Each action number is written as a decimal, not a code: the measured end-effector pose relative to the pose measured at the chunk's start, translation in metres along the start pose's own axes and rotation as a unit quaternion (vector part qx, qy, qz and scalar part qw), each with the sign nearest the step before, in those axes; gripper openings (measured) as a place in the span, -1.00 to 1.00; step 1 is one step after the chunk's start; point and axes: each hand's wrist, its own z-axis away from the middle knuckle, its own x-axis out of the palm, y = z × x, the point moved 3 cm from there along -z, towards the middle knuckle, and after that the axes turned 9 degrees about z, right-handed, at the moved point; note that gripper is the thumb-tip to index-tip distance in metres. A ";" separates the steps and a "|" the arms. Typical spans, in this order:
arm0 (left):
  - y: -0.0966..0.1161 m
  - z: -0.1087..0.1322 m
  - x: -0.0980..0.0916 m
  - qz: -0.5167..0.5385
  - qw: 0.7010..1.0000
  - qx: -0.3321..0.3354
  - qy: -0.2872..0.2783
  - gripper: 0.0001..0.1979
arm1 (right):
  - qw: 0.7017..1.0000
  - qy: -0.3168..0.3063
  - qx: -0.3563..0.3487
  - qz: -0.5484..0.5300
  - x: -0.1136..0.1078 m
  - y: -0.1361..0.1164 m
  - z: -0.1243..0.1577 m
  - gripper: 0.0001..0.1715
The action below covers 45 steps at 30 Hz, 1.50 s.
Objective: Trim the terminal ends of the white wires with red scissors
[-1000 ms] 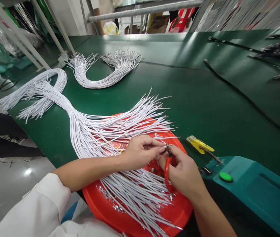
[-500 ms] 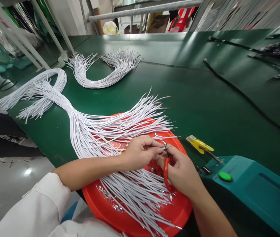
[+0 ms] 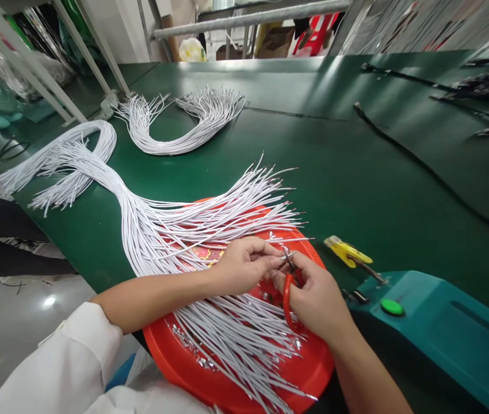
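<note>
My left hand [image 3: 240, 265] is closed in a pinch on the end of one white wire, over a round red tray [image 3: 323, 368]. Red-handled scissors [image 3: 287, 296] sit in my right hand [image 3: 320, 299], their dark blades up by the wire's tip. The right thumb and fingertips are close to that same wire end; whether they also pinch it is hard to see. A large bundle of white wires [image 3: 141, 230] fans across the tray in two groups, above and below my left forearm. Small shiny metal pieces [image 3: 190, 345] lie on the tray's floor.
Right of the tray stands a teal machine [image 3: 447, 328] with a green button, a yellow-handled tool [image 3: 348, 253] beside it. More white wire bundles [image 3: 175, 144] lie farther back on the green table [image 3: 313, 167]. A black cable [image 3: 426, 164] crosses the right side. Someone's dark-trousered legs [image 3: 7, 230] show at left.
Almost nothing differs. My right hand and the scissors have shifted very slightly left at the wire end, and the whole view has drifted a few pixels.
</note>
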 end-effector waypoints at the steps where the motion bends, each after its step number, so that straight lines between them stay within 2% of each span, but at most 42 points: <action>1: 0.001 0.001 0.000 -0.003 1.000 -0.001 -0.006 -0.94 | 0.999 0.013 0.017 -0.033 -0.002 0.001 -0.001 -0.78; 4: 0.003 0.004 0.001 -0.019 1.000 -0.004 -0.020 -0.90 | 0.982 0.096 0.076 -0.145 -0.009 0.001 -0.002 -0.70; 6: 0.003 0.003 0.001 -0.009 1.000 -0.009 -0.011 -0.86 | 0.974 0.140 0.051 -0.170 -0.009 -0.004 0.000 -0.68; 9: 0.002 -0.001 -0.001 0.006 1.000 0.000 0.002 -0.83 | 0.961 0.160 0.013 -0.224 -0.004 -0.007 0.003 -0.68; 11: 0.001 -0.003 -0.001 -0.005 1.000 0.013 0.004 -0.83 | 0.946 0.207 0.009 -0.248 -0.003 -0.004 0.005 -0.66; 15: 0.000 -0.003 -0.003 -0.057 0.997 0.042 -0.003 -0.90 | 0.936 0.230 -0.017 -0.266 -0.003 -0.002 0.004 -0.64; 19: 0.005 0.000 -0.004 -0.174 0.975 0.141 0.016 -0.91 | 0.935 0.259 -0.035 -0.239 -0.003 -0.007 0.005 -0.67; 21: 0.006 0.001 -0.004 -0.200 0.966 0.161 0.024 -0.90 | 0.936 0.270 -0.049 -0.223 -0.004 -0.009 0.005 -0.71; 23: 0.002 0.000 -0.005 -0.163 0.979 0.124 0.020 -0.89 | 0.937 0.272 -0.069 -0.211 -0.004 -0.011 0.005 -0.74; 25: -0.003 -0.001 -0.004 -0.098 0.993 0.060 0.015 -0.89 | 0.938 0.269 -0.086 -0.199 -0.005 -0.012 0.005 -0.77; 28: -0.005 -0.002 -0.003 -0.041 0.999 0.003 0.015 -0.90 | 0.943 0.259 -0.100 -0.185 -0.006 -0.012 0.005 -0.79; 38: -0.001 -0.001 0.000 -0.022 0.998 -0.046 -0.034 -0.82 | 0.956 0.230 -0.139 -0.120 -0.011 -0.005 0.003 -0.83; 42: 0.000 -0.001 -0.002 -0.047 0.997 -0.057 -0.033 -0.83 | 0.963 0.211 -0.141 -0.085 -0.012 -0.001 0.002 -0.85; 45: 0.000 0.000 -0.001 -0.071 0.991 -0.082 -0.075 -0.81 | 0.969 0.190 -0.131 -0.083 -0.012 0.002 0.002 -0.85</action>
